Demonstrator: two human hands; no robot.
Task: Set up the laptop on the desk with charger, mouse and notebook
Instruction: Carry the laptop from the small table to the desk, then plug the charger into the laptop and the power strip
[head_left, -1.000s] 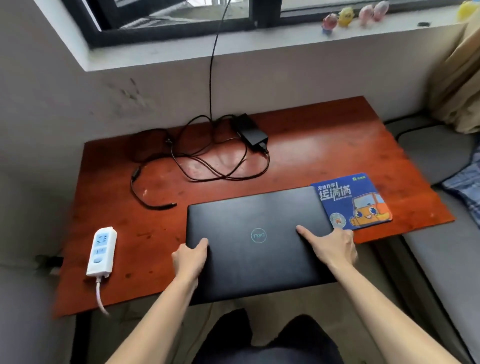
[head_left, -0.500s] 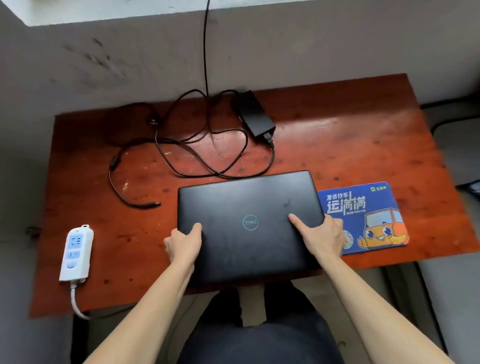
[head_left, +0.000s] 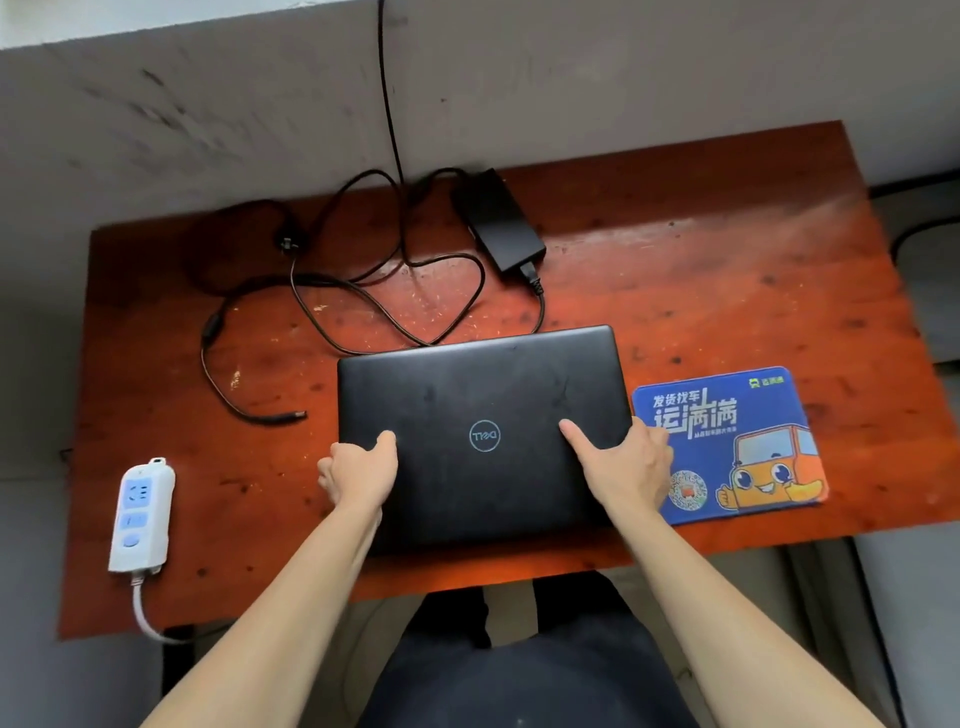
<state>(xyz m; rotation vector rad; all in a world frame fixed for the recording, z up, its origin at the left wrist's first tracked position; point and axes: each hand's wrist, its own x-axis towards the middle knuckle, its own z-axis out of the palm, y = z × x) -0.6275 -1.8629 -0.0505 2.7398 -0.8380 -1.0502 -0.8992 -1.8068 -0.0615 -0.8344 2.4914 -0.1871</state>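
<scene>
A closed black laptop (head_left: 483, 395) lies flat on the reddish wooden desk (head_left: 727, 291), its logo facing up. My left hand (head_left: 358, 475) grips its left edge, thumb on the lid and fingers curled around the side. My right hand (head_left: 626, 465) grips the right edge the same way. A black charger brick (head_left: 501, 223) with a tangled cable (head_left: 363, 291) lies behind the laptop; its loose plug tip (head_left: 298, 414) rests left of the laptop. A blue mouse pad (head_left: 727, 441) with an orange cartoon truck lies right of the laptop. No mouse or notebook is in view.
A white power strip (head_left: 140, 517) lies near the desk's left front corner, its cord hanging over the edge. A grey wall rises right behind the desk, with a black wire (head_left: 389, 104) running down it. My legs are under the desk's front edge.
The laptop has slid away from me, from overhanging the front edge to fully on the desk. Both hands stayed on its sides. My view tilted down.
</scene>
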